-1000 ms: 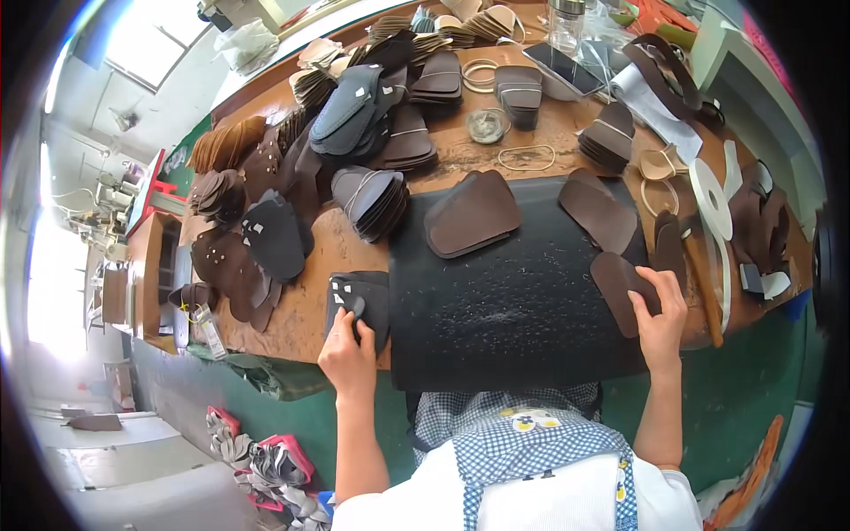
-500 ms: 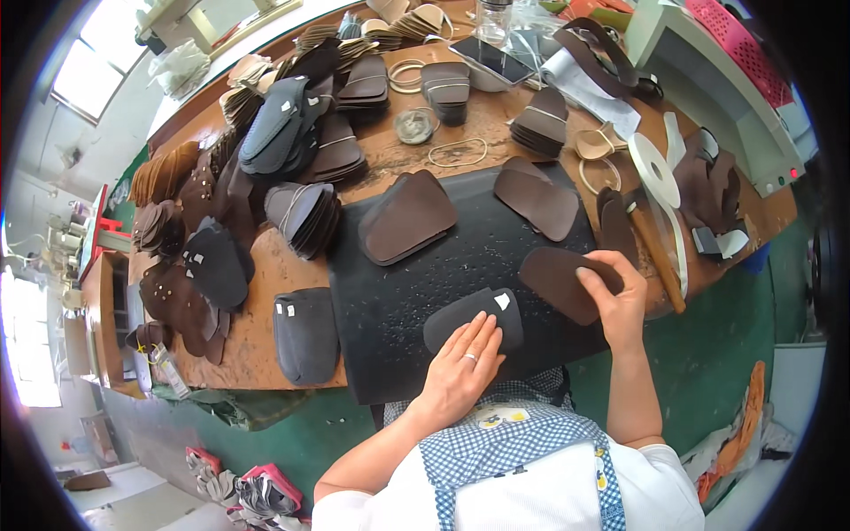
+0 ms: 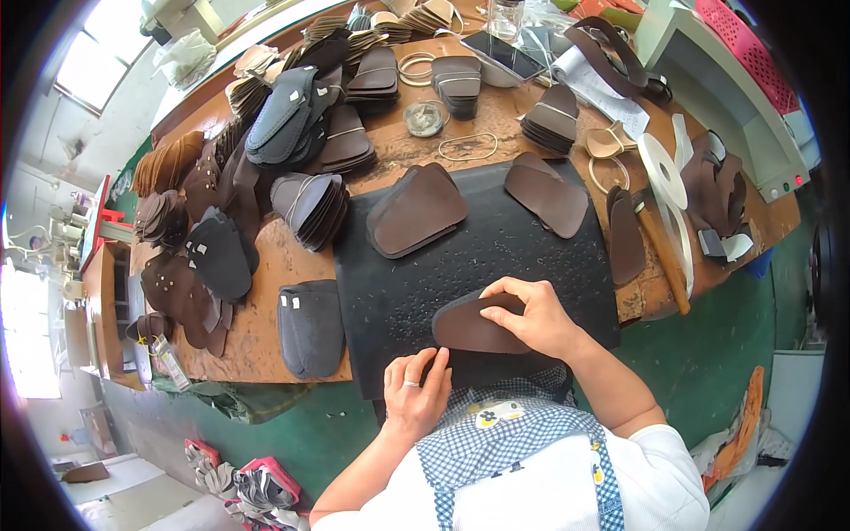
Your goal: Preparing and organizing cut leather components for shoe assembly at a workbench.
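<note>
A dark brown leather piece with rounded ends lies over a dark grey piece, whose edge shows along its upper left side. My right hand grips the brown piece by its upper right part, thumb and fingers pressed together. At its lower left corner my left hand, with a ring on one finger, has its fingers bent and the fingertips closed at the edge. Both pieces rest near the front of a black pitted mat. Farther back on the mat are a brown leather stack and a smaller brown pair.
Left of the mat lies a grey padded stack; beyond it are tied bundles and loose dark pieces. To the right are a wooden-handled tool, a white tape roll and a grey machine housing.
My right hand has carried the brown leather piece left onto the dark grey piece. My left hand has drawn back from lying flat on the grey piece and bent its fingers at the corner.
</note>
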Available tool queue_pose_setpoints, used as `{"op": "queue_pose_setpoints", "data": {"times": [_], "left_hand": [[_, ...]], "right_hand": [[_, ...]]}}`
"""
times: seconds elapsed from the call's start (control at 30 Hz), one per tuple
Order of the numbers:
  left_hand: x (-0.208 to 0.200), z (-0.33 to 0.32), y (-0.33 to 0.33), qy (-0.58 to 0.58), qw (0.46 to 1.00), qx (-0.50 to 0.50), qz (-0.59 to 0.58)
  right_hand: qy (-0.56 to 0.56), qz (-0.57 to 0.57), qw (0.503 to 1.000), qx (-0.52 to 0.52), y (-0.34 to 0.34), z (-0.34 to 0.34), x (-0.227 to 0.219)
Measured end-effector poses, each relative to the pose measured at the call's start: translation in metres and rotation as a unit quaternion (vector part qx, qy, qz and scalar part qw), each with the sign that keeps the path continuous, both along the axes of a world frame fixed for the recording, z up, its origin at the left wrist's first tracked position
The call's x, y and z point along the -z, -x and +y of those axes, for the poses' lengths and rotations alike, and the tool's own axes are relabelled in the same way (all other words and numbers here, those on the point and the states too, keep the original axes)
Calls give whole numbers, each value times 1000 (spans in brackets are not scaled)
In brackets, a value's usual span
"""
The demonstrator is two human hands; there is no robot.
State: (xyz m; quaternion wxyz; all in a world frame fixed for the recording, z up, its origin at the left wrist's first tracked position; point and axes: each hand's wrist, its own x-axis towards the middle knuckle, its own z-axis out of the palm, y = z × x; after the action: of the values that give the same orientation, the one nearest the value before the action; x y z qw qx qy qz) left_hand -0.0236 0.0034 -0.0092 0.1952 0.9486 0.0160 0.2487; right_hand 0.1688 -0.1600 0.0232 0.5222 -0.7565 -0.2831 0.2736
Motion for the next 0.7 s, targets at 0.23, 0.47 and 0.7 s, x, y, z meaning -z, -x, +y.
{"op": "queue_pose_setpoints", "data": {"times": [0.23,0.47,0.7], "left_hand": [[4,0,1,2,1000,-3,-5],[-4,2,-2,-36,997,24,71],[-6,1,-7,-46,997,27,50]], "right_hand": [[7,26,1000,-2,-4,0,-1],[11,46,999,-1,-6,-1,-7],[46,19,999,16,-16,-24,-14]]}}
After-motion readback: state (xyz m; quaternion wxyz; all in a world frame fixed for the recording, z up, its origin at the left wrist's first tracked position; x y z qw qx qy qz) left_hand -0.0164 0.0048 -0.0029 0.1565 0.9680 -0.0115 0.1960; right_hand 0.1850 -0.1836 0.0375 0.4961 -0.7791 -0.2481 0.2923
